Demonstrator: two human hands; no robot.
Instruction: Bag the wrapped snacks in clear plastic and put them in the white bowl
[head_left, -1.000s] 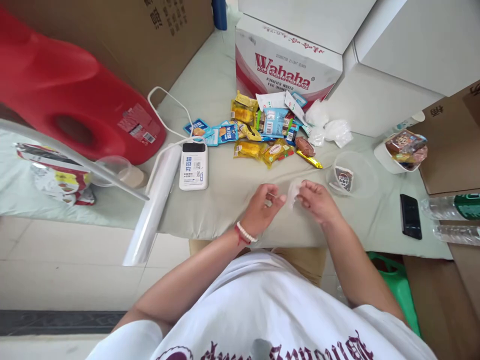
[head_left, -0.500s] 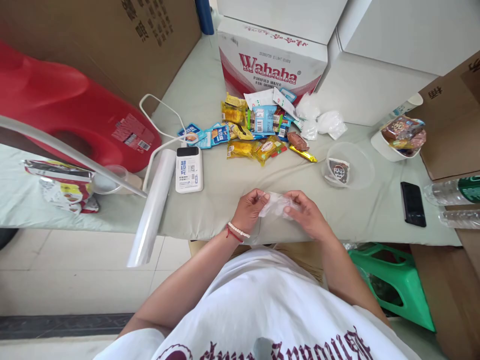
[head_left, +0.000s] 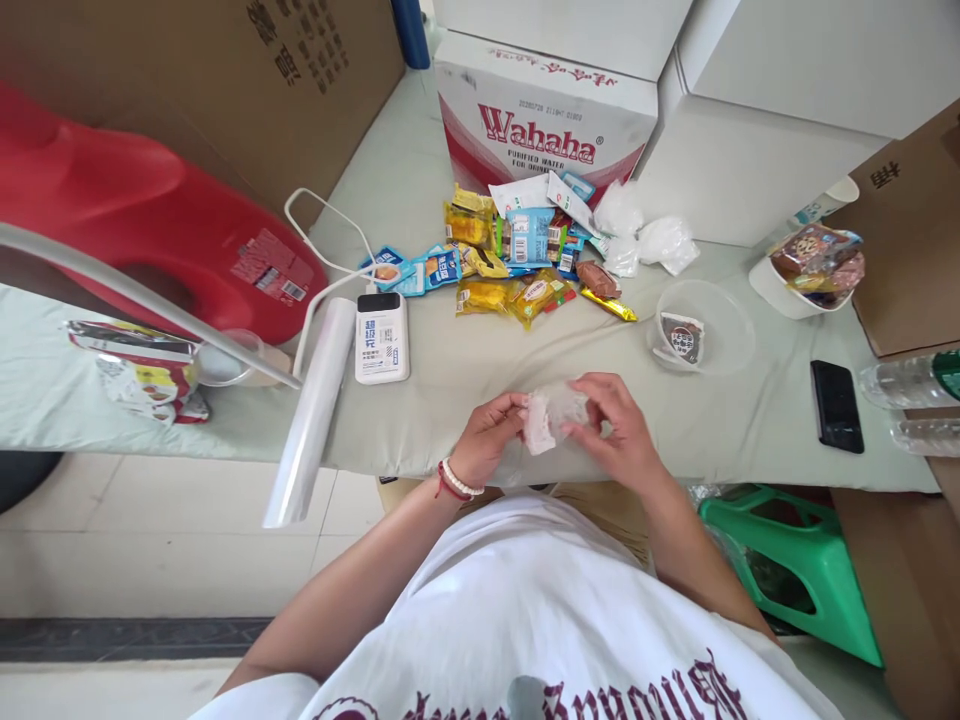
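Over grey table (head_left: 450,390), both hands (head_left: 555,430) pinching clear plastic bag (head_left: 551,412)

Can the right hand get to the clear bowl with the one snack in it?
Probably yes. The clear bowl sits just beyond the right hand with only bare tablecloth between them. But both hands are holding a small clear bag, so it would have to let go first.
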